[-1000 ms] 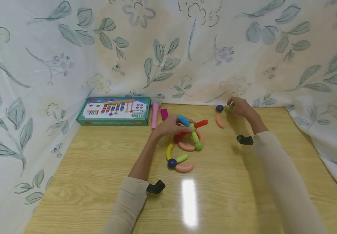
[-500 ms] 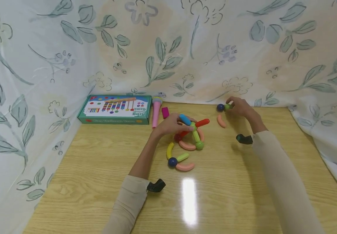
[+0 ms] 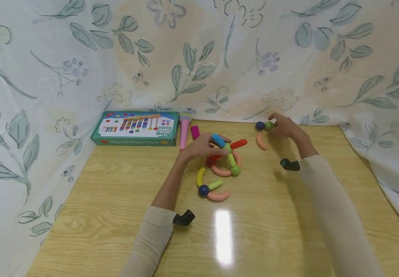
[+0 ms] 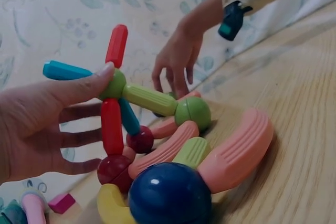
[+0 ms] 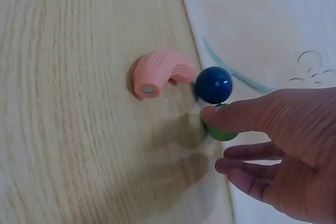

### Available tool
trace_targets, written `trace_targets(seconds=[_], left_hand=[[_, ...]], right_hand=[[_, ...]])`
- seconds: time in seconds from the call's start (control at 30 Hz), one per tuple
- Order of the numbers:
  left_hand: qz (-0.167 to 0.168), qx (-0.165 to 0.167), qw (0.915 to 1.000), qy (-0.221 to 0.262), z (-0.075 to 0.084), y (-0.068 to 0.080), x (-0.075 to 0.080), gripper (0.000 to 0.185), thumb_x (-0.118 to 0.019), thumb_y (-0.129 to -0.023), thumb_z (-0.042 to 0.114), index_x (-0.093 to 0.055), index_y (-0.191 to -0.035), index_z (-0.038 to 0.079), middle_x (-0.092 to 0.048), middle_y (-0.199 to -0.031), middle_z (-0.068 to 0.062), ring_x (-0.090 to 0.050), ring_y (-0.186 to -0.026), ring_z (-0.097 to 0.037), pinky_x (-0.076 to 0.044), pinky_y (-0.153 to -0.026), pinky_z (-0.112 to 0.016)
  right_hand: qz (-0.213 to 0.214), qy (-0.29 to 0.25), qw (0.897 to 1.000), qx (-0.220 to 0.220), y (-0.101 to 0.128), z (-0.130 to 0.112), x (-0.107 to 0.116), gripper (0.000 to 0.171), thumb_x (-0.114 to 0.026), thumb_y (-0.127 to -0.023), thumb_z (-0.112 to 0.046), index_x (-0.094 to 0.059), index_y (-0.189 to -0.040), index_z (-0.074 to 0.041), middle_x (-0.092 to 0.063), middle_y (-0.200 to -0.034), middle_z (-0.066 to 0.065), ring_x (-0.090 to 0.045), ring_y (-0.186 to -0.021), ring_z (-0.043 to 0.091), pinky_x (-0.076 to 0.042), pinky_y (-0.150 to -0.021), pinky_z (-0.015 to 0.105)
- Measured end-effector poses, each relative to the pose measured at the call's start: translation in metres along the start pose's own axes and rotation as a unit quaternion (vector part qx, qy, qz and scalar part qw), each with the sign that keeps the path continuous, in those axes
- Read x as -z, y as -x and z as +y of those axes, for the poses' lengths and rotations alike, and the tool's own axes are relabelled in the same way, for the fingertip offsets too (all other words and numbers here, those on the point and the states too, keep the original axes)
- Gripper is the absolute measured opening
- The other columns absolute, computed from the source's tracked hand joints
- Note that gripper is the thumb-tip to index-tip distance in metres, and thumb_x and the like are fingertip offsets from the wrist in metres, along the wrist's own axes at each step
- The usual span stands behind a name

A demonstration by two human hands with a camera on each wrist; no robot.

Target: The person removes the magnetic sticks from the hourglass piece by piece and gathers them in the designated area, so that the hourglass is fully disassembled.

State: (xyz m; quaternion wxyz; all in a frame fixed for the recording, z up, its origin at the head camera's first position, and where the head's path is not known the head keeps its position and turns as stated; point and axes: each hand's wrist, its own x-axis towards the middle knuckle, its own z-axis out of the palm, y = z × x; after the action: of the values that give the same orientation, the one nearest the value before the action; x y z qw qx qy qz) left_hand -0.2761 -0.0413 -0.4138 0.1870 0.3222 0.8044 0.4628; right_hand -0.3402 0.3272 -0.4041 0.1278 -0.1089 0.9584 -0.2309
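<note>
My left hand [image 3: 201, 147] pinches the green ball [image 4: 116, 85] at the top of a magnetic stick-and-ball structure. Red sticks [image 4: 112, 127], blue sticks and a light green stick [image 4: 151, 99] radiate from that ball. Pink curved sticks [image 3: 221, 171] and dark red balls form its base. At the back right, my right hand [image 3: 284, 126] holds another green ball [image 5: 223, 130], its thumb lying across it. A dark blue ball [image 5: 213, 85] sits against that green ball. Close by lies a loose pink curved stick [image 5: 160, 71].
In front of the structure lies another dark blue ball [image 3: 204, 190] with yellow, light green and pink sticks attached. A game box [image 3: 135, 129], a pink toy microphone [image 3: 184, 132] and a magenta block [image 3: 195, 132] lie along the back. Floral cloth [image 3: 199, 57] hangs behind the table.
The green ball at my right hand has shifted slightly left, closing the gap to the dark blue ball, and more of it shows. My left hand stays on the structure.
</note>
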Motion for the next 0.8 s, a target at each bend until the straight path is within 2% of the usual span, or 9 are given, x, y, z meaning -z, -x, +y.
trace_targets(seconds=[0.07,0.17,0.27,0.33,0.47,0.57,0.63,0.7,0.8], left_hand=[[-0.010,0.007,0.9998,-0.016,-0.001,0.003,0.004,0.038,-0.076,-0.096,0.034,-0.074,-0.126,0.012,-0.064,-0.150,-0.001,-0.063,-0.129,-0.025,-0.054,-0.105,-0.040],[-0.017,0.038,0.9971,-0.064,0.003,0.013,0.015,0.052,-0.076,-0.095,0.037,-0.065,-0.137,0.010,-0.062,-0.150,-0.006,-0.061,-0.133,-0.031,-0.053,-0.109,-0.044],[-0.028,0.068,0.9891,-0.127,0.009,0.030,0.025,0.052,-0.079,-0.094,0.034,-0.063,-0.133,0.004,-0.066,-0.136,-0.014,-0.062,-0.126,-0.033,-0.053,-0.107,-0.045],[-0.051,0.065,0.9832,-0.163,0.012,0.044,0.028,0.042,-0.079,-0.094,0.031,-0.066,-0.122,0.003,-0.067,-0.124,-0.015,-0.062,-0.117,-0.031,-0.053,-0.103,-0.042],[-0.136,-0.006,0.9761,-0.169,0.013,0.068,0.022,0.028,-0.081,-0.093,0.026,-0.071,-0.110,0.007,-0.064,-0.113,-0.010,-0.060,-0.107,-0.026,-0.054,-0.097,-0.038],[-0.192,-0.066,0.9638,-0.173,0.008,0.077,0.011,0.035,-0.083,-0.091,0.026,-0.072,-0.121,0.011,-0.063,-0.123,-0.007,-0.059,-0.115,-0.022,-0.053,-0.103,-0.036],[-0.206,-0.093,0.9549,-0.193,0.005,0.080,0.003,0.044,-0.084,-0.089,0.028,-0.071,-0.128,0.013,-0.063,-0.130,-0.006,-0.058,-0.120,-0.021,-0.052,-0.107,-0.037],[-0.207,-0.116,0.9467,-0.218,0.002,0.081,-0.003,0.048,-0.085,-0.088,0.030,-0.071,-0.131,0.015,-0.064,-0.134,-0.005,-0.058,-0.125,-0.021,-0.050,-0.111,-0.037],[-0.203,-0.129,0.9416,-0.235,0.001,0.082,-0.009,0.050,-0.086,-0.086,0.032,-0.071,-0.131,0.017,-0.067,-0.134,-0.003,-0.059,-0.125,-0.020,-0.049,-0.111,-0.037]], right_hand=[[0.006,0.011,1.000,0.011,0.005,-0.004,0.003,0.064,-0.070,-0.094,-0.007,-0.037,-0.145,0.011,-0.050,-0.136,0.047,-0.050,-0.128,0.061,-0.042,-0.109,0.069],[0.016,0.034,0.999,0.022,0.014,-0.014,0.009,0.067,-0.073,-0.092,-0.007,-0.036,-0.144,0.014,-0.047,-0.136,0.047,-0.047,-0.128,0.062,-0.041,-0.108,0.070],[0.014,0.067,0.997,0.024,0.032,-0.031,0.015,0.064,-0.075,-0.092,-0.008,-0.040,-0.141,0.015,-0.048,-0.132,0.046,-0.048,-0.122,0.060,-0.042,-0.105,0.068],[0.002,0.090,0.996,0.030,0.047,-0.043,0.018,0.056,-0.075,-0.093,-0.008,-0.046,-0.135,0.015,-0.052,-0.130,0.044,-0.052,-0.119,0.057,-0.045,-0.102,0.066],[-0.059,0.120,0.988,0.075,0.079,-0.071,0.018,0.035,-0.075,-0.094,-0.010,-0.064,-0.118,0.012,-0.066,-0.113,0.032,-0.065,-0.102,0.043,-0.054,-0.089,0.056],[-0.164,0.106,0.975,0.105,0.099,-0.094,0.010,0.035,-0.076,-0.094,-0.017,-0.068,-0.121,0.004,-0.071,-0.111,0.021,-0.067,-0.098,0.029,-0.057,-0.086,0.049],[-0.239,0.089,0.959,0.122,0.108,-0.109,-0.001,0.040,-0.076,-0.096,-0.021,-0.065,-0.129,-0.001,-0.070,-0.118,0.017,-0.068,-0.103,0.024,-0.057,-0.089,0.046],[-0.290,0.071,0.944,0.144,0.115,-0.123,-0.017,0.045,-0.075,-0.097,-0.020,-0.060,-0.137,-0.004,-0.068,-0.126,0.017,-0.068,-0.108,0.024,-0.057,-0.093,0.045],[-0.305,0.051,0.932,0.190,0.122,-0.143,-0.046,0.047,-0.072,-0.099,-0.014,-0.057,-0.142,-0.005,-0.066,-0.133,0.015,-0.067,-0.114,0.028,-0.057,-0.098,0.046]])
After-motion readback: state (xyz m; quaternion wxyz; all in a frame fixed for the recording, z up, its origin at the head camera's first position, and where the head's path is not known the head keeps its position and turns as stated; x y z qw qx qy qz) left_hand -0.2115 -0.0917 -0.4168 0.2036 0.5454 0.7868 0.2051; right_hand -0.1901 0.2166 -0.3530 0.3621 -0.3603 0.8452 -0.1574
